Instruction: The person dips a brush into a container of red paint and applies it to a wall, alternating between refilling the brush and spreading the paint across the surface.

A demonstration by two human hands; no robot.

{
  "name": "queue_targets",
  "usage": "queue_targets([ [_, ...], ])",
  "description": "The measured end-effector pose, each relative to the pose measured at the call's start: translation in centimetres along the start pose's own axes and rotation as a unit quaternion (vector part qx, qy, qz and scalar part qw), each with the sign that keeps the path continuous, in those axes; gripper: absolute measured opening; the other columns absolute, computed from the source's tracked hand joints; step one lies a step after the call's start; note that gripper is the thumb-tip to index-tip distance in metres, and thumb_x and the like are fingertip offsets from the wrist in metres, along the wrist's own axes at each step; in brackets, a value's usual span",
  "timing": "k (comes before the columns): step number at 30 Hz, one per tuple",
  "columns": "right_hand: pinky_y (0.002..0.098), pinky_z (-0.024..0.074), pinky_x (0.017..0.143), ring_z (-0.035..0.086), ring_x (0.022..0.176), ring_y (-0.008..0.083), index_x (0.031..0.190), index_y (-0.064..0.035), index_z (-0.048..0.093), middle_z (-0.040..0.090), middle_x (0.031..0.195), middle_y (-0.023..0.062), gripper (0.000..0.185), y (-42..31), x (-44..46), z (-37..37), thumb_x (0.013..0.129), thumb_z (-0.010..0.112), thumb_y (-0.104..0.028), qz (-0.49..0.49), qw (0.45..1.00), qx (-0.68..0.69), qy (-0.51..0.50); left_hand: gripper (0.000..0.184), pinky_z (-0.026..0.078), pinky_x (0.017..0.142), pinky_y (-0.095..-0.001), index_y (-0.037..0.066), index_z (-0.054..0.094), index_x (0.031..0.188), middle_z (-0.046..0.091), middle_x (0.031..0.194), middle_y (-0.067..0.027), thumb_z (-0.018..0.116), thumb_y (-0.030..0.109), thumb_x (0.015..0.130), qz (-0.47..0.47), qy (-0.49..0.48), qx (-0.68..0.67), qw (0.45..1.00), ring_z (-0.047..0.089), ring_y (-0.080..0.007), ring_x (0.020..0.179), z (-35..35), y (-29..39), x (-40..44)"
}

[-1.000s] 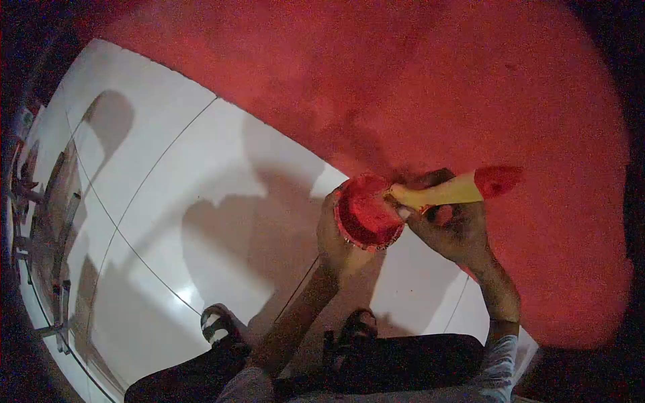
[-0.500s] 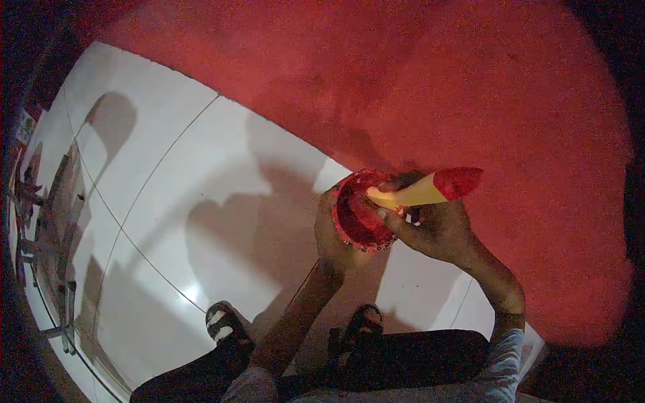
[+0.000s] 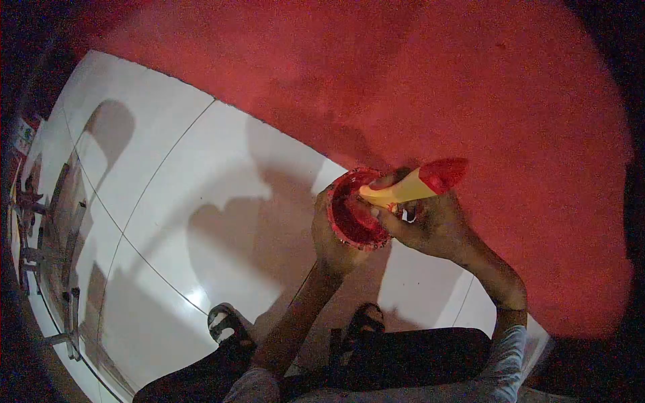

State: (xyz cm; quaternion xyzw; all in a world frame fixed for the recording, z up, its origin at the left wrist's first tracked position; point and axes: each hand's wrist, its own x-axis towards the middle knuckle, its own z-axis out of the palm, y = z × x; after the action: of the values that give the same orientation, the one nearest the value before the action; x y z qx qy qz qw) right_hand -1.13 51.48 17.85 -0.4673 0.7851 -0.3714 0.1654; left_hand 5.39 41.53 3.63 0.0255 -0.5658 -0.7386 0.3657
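My left hand (image 3: 327, 236) is wrapped round the outside of a round red container (image 3: 347, 221), held with its opening towards me. The container's rim looks beaded or glittery, and its inside is dark red. In my right hand (image 3: 433, 227) is a yellow tapered tube with a red end (image 3: 406, 191). Its narrow yellow end is pinched between thumb and fingers at the right side of the container's opening; the red end points up to the right. Whether the narrow tip touches the container I cannot tell. Something whitish and ring-like shows at the right fingers.
A red carpet or mat (image 3: 504, 114) covers the upper and right floor. White tiles (image 3: 161, 181) lie below and left, with shadows across them. Dark chair-like legs (image 3: 70, 322) stand at the far left. My sandalled feet (image 3: 228, 322) are below the hands.
Both hands, with the container and the yellow tube, have shifted slightly left. The tube's red end has moved left and a little up. Both grips look the same.
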Motion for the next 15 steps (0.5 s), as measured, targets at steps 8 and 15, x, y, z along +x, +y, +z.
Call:
queue_targets([
  [8,0.0211,0.0466,0.056,0.057,0.069,0.0072,0.103,-0.003,0.054,0.061,0.083,0.0034,0.031,0.4,0.1,-1.2,0.075,0.067,-0.006,0.148,0.976,0.13,0.089,0.081,0.044,0.09,-0.0355,0.0,0.041,0.12,0.051,0.114,-0.0136,0.085,0.02,0.054,-0.071,0.039,-0.008,0.997,0.054,-0.0241,0.102,0.1,-0.1,-1.7],
  [15,0.0221,0.0473,0.049,0.058,0.061,0.0095,0.106,-0.004,0.054,0.063,0.081,0.0029,0.032,0.0,0.1,-2.1,0.076,0.064,-0.011,0.251,0.909,0.306,0.127,0.082,0.045,0.088,-0.0366,0.001,0.042,0.12,0.053,0.111,-0.0146,0.086,0.023,0.054,0.002,0.039,0.123,0.992,0.054,-0.0263,0.102,0.7,2.9,-0.6],
])
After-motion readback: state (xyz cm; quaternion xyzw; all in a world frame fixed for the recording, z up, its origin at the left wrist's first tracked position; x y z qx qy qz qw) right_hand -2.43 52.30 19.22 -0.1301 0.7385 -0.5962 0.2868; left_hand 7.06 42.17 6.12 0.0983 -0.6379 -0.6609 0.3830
